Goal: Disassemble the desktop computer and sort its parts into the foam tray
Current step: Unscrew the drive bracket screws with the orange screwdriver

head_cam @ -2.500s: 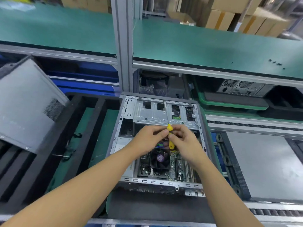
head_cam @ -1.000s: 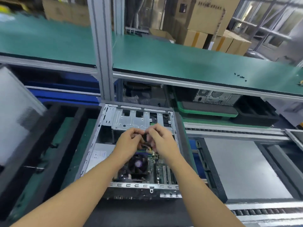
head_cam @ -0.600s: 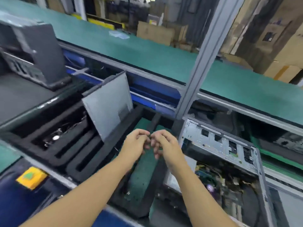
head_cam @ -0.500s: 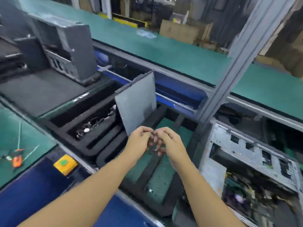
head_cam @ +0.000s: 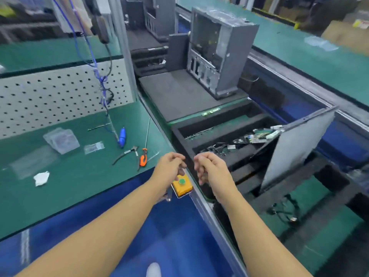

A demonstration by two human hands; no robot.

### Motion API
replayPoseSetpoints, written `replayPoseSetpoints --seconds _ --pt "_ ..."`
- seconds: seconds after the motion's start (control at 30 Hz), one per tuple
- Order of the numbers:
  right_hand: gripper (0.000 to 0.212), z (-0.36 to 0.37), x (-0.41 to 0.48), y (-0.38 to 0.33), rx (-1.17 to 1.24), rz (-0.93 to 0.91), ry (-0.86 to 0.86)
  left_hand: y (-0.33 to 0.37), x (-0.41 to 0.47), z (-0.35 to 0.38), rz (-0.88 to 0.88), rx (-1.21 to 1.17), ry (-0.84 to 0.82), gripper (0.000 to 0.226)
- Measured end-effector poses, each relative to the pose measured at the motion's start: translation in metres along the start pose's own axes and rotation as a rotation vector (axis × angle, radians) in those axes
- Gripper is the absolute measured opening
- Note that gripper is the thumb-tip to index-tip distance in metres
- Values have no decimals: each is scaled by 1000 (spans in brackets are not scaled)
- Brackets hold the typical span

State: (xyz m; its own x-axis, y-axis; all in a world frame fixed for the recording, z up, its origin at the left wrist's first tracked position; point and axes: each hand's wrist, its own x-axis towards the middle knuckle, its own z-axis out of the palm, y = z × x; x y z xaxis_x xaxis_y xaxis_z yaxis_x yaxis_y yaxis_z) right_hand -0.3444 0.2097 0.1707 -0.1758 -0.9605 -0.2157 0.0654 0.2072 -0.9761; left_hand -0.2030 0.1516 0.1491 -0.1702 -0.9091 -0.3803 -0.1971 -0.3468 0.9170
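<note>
Hovering hands [head_cam: 171, 164] [head_cam: 209, 169], loosely curled, nr yellow btn box [head_cam: 183, 188]

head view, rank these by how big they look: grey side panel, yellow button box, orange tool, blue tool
1. grey side panel
2. yellow button box
3. orange tool and blue tool: they look about alike, so unranked

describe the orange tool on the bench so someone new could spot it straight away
Find the green mat in front of the white pegboard. Near its right edge, just beyond the left hand, lies the orange-handled tool. It is the only orange thing there: the pliers beside it have dark handles and the screwdriver behind is blue.
</note>
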Motion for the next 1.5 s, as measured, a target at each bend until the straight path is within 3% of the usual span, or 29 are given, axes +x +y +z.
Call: replayPoseSetpoints --seconds 0.3,0.47,0.6,0.83,0.93,1.0,1.1,1.23,1.4,1.5 --pt "10 99 82 38 -113 176 -9 -44 56 -109 -163 22 143 21" --pt "10 141 129 76 -173 287 -29 -69 91 -150 -240 101 85 37" --pt "16 160 166 109 -192 383 -38 -84 125 -165 -334 122 56 41" --pt "43 175 207 159 -204 505 -40 -105 176 -148 -417 55 -24 28" --pt "52 180 218 168 -216 538 -73 -110 190 -142 -414 42 6 41" --pt "42 187 224 171 -200 560 -89 -111 197 -140 -395 61 44 41" --pt "11 197 230 169 -177 545 -55 -110 202 -136 -402 51 57 21" --pt "16 196 231 162 -228 525 -12 -110 202 -134 -387 -84 155 22" --pt "12 189 208 135 156 495 17 -94 198 -129 -336 -233 197 13" --pt "16 168 183 116 34 412 -10 -77 188 -123 -263 -192 187 11"
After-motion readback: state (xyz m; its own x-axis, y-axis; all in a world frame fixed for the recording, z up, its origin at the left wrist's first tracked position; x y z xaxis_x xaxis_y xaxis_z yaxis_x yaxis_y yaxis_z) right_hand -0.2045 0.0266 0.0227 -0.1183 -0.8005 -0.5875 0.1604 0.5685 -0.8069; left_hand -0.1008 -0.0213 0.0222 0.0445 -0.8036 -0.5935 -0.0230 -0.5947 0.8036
